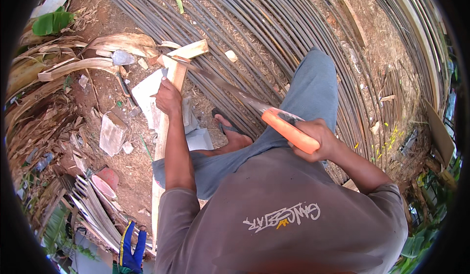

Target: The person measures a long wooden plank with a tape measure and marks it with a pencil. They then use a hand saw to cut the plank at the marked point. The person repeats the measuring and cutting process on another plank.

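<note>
A: So, what's in each hand?

B: The right hand (pixel 314 139) has its grip closed round the orange handle of the saw (pixel 252 101). The left hand (pixel 168 98) has its grip curled over the plank (pixel 161 141); its underside is hidden, so I can't tell how far the fingers wrap.

A: And where's the plank?

B: Along the person's left, running out in front, with the left knee (pixel 171 173) over it. Its far end is near a short block (pixel 194 49). The blade reaches that end, just beyond the left hand. I can't tell how deep any cut goes.

A: How would you saw it well?

B: I'd use long, even strokes with light pressure, wrist and forearm in line with the blade. That thumb looks rather near the teeth, so I'd slide the hand back.

A: What about the knee?

B: Some weight there should stop the plank rocking, I think. Near the end of a cut, I'd shorten the strokes so the wood doesn't split.
</note>
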### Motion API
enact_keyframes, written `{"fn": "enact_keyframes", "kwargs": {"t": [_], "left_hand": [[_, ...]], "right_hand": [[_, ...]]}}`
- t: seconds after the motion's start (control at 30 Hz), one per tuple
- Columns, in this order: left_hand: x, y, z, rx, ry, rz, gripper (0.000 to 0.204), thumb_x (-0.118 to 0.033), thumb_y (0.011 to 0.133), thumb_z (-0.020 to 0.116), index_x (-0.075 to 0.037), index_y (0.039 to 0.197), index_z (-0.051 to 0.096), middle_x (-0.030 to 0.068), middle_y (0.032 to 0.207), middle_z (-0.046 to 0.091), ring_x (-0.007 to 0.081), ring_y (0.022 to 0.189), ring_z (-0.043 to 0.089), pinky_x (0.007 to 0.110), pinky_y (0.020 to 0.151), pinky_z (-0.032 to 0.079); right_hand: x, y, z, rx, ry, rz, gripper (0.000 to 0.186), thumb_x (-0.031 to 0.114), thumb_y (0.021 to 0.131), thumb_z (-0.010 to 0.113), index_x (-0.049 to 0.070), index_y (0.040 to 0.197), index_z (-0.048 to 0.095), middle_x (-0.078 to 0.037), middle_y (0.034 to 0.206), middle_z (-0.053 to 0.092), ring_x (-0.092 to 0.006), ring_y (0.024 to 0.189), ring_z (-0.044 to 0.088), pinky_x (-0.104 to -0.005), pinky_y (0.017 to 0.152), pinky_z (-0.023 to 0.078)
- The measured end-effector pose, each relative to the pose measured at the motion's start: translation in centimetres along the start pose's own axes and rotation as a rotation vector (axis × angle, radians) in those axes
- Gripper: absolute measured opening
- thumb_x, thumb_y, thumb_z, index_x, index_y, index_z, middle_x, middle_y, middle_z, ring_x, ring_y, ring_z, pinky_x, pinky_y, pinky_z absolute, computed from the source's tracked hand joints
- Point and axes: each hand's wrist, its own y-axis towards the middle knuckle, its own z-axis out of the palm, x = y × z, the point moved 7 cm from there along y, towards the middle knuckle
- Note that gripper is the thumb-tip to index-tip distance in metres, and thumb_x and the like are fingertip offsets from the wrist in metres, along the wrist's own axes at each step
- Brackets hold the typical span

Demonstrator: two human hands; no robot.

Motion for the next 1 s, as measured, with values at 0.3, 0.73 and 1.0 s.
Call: {"fn": "enact_keyframes", "kwargs": {"t": [0.3,0.73,1.0], "left_hand": [[0.4,0.5,0.2,0.104,0.019,-0.032,0.067,-0.05,0.104,0.031,0.001,0.1,0.075,0.0288,0.094,0.071,0.0502,0.088,0.067,0.057,0.08,0.05],[0.6,0.1,0.1,0.023,0.033,0.011,0.063,-0.05,0.104,0.032,-0.004,0.11,0.074,0.0282,0.092,0.071,0.0492,0.087,0.068,0.057,0.082,0.051],[0.5,0.8,0.2,0.084,0.017,-0.007,0.062,-0.049,0.104,0.033,-0.004,0.109,0.075,0.0282,0.094,0.071,0.0488,0.088,0.068,0.057,0.082,0.051]], "right_hand": [[-5.0,17.8,8.5,-0.173,0.032,-0.222,0.028,0.026,0.077,0.071,0.004,0.095,0.067,-0.022,0.087,0.07,-0.0447,0.082,0.067,-0.05,0.071,0.053],[-3.4,20.4,7.6,-0.082,-0.004,-0.104,0.027,0.025,0.078,0.07,0.003,0.094,0.066,-0.02,0.08,0.069,-0.043,0.077,0.067,-0.0493,0.068,0.053],[-3.1,3.6,3.0,-0.064,0.047,-0.036,0.014,0.012,0.078,0.073,0.005,0.086,0.063,-0.011,0.07,0.063,-0.0326,0.062,0.065,-0.0386,0.059,0.05]]}}
